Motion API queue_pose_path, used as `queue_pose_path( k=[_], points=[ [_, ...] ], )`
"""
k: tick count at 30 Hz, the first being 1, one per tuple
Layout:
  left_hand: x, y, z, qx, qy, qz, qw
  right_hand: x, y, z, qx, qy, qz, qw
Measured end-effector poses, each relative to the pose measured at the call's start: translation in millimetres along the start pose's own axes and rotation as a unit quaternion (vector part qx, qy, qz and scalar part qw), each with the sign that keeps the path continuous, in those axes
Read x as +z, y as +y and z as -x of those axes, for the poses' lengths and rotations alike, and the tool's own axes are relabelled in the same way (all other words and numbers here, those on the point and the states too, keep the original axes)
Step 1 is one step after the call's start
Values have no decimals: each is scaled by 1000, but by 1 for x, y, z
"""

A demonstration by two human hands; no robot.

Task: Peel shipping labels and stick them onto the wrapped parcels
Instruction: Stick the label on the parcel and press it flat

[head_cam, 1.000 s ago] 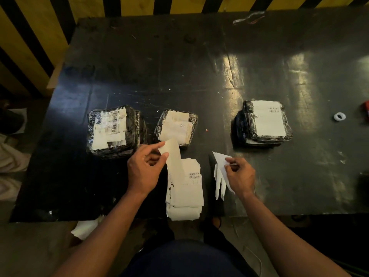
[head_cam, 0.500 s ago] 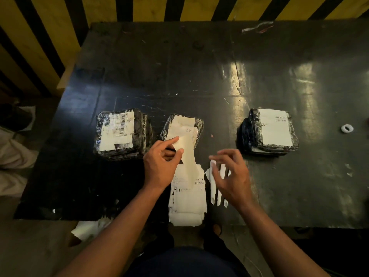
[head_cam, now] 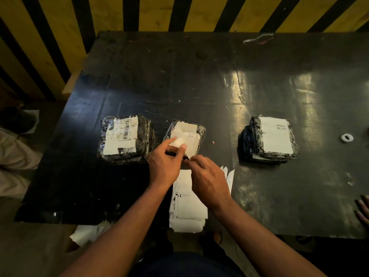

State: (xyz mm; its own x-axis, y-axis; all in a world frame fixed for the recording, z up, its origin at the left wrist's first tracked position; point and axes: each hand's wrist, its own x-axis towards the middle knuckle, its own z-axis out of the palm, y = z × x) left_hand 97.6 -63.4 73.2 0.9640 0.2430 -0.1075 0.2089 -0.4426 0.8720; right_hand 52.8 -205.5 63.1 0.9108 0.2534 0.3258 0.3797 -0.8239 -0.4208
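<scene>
Three black wrapped parcels lie in a row on the dark table (head_cam: 199, 80): a left parcel (head_cam: 124, 137), a smaller middle parcel (head_cam: 191, 130) and a right parcel (head_cam: 273, 137), each with white labels on top. My left hand (head_cam: 165, 158) pinches a white label strip (head_cam: 177, 141) just in front of the middle parcel. My right hand (head_cam: 207, 178) has come in beside it, its fingertips meeting the left hand's at the strip's lower end. A stack of label sheets (head_cam: 187, 206) lies under my wrists at the near edge. Peeled backing strips (head_cam: 229, 174) lie beside my right hand.
A small white ring (head_cam: 347, 137) lies at the far right of the table. Another person's fingers (head_cam: 363, 208) rest on the near right edge. Paper scraps (head_cam: 87, 232) lie on the floor below the table. A yellow and black striped wall (head_cam: 159, 13) stands behind.
My right hand left the backing strips on the table and moved left to meet my left hand. My left hand carried the label strip forward to the middle parcel.
</scene>
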Motion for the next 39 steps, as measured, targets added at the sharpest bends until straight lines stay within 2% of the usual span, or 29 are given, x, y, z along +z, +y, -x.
queue_pose_path(
  k=[3, 6, 8, 11, 13, 15, 19, 23, 28, 34, 39],
  points=[
    [-2, -2, -2, -16, -27, 32, 999, -8, 4, -6, 24, 12, -39, 999],
    [-6, -6, -3, -53, -20, 82, 995, -16, 14, -10, 102, 22, -120, 987],
    [-10, -13, -5, -92, -35, 96, 990, -20, 22, -12, 155, 44, -212, 964],
    [-13, -17, -2, -149, -129, 204, 959, -28, 33, -14, 243, 48, -316, 916],
    [-12, -18, 0, -156, -172, 263, 937, -30, 40, -14, 289, 39, -377, 879],
    [-11, -16, 0, -152, -172, 282, 931, -30, 43, -11, 312, 38, -420, 852],
    [-7, -15, -5, -129, -156, 253, 946, -26, 47, -4, 337, 27, -417, 843],
    [-4, -30, -8, -81, -151, 155, 973, -7, 50, 5, 389, -3, -361, 847],
    [3, -55, -3, -41, -139, 59, 988, 17, 49, 17, 443, -31, -311, 840],
    [14, -63, -11, -2, -115, -7, 993, 36, 49, 5, 457, 0, -223, 861],
    [22, -54, -51, 20, -94, -47, 994, 51, 60, -26, 464, 29, -244, 851]
  ],
)
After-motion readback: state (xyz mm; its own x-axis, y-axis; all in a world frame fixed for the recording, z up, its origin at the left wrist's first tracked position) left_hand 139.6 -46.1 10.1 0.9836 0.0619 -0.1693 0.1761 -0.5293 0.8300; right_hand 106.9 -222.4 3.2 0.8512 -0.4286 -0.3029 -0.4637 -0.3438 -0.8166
